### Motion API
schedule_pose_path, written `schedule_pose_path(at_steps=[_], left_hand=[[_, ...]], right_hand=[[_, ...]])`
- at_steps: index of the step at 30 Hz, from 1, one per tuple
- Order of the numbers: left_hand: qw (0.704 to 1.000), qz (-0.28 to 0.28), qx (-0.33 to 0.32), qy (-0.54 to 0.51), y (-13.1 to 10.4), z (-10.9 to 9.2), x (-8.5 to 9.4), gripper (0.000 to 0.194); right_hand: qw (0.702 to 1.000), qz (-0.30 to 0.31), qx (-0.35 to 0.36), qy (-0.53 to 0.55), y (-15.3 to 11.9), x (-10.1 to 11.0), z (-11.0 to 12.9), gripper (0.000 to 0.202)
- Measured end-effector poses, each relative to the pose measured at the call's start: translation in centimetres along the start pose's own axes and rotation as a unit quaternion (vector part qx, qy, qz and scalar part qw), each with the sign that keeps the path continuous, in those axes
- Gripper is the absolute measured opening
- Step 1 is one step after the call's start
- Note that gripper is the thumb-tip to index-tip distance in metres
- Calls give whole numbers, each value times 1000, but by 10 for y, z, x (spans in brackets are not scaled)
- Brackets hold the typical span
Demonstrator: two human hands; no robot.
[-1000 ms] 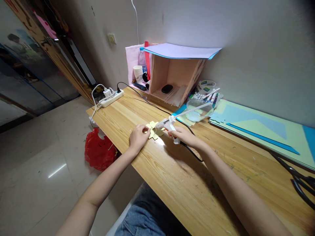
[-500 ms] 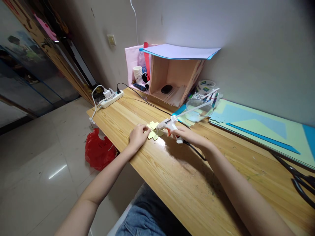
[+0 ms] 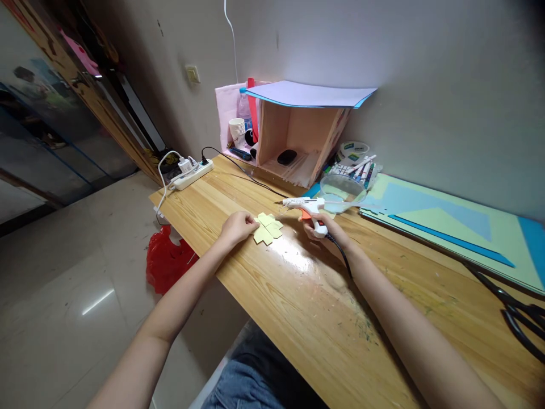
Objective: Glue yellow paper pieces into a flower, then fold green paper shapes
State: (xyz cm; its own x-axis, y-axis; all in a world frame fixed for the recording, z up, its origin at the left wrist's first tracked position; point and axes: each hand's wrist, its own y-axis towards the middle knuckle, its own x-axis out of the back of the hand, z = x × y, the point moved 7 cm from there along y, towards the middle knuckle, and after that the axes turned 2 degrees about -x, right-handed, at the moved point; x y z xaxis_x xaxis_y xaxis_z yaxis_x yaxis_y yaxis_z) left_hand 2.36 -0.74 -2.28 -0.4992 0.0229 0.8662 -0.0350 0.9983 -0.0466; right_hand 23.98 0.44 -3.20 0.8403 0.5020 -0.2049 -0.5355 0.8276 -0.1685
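The yellow paper piece (image 3: pixel 268 230), notched into several lobes, lies flat on the worktop (image 3: pixel 264 295), nearer the front edge than the back and toward the left corner. It is about as broad as it is long, so no long axis stands out; a seam crosses its middle. The left hand (image 3: pixel 239 227) is the nearer one: its thumb and fingertips are drawn together at the piece's left lobe, touching it. The right hand (image 3: pixel 321 226) is wrapped around the grip of a white glue gun (image 3: pixel 303 203), and stands apart from the paper, to its right. The gun's long axis runs across the worktop, its nozzle pointing left and standing off the paper on the back-edge side; how high it is held cannot be told. Behind the gun, near the back edge, sits a clear bowl (image 3: pixel 340 186).
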Motion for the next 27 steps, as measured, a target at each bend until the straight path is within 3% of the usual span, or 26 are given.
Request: schedule_pose_path(at_steps=[4,7,13,18,25,27], left_hand=[[995,-68,-66,31,0,-4,13,22],[991,-70,-102,51,-3,-8,12,19],[993,-77,-37,81,-10,-4,12,23],[994,-28,19,106,-16,-3,8,31],[995,93,0,40,-36,-18,-10,37],[994,97,-4,50,-40,-24,-11,38]], right_hand=[[993,-2,38,115,0,5,-5,27],[988,3,49,145,2,8,-7,26],[987,-3,44,152,1,5,-7,25],[990,-21,42,135,-5,1,-3,25],[994,-49,28,90,-7,1,-3,29],[995,-53,23,84,-6,2,-4,29]])
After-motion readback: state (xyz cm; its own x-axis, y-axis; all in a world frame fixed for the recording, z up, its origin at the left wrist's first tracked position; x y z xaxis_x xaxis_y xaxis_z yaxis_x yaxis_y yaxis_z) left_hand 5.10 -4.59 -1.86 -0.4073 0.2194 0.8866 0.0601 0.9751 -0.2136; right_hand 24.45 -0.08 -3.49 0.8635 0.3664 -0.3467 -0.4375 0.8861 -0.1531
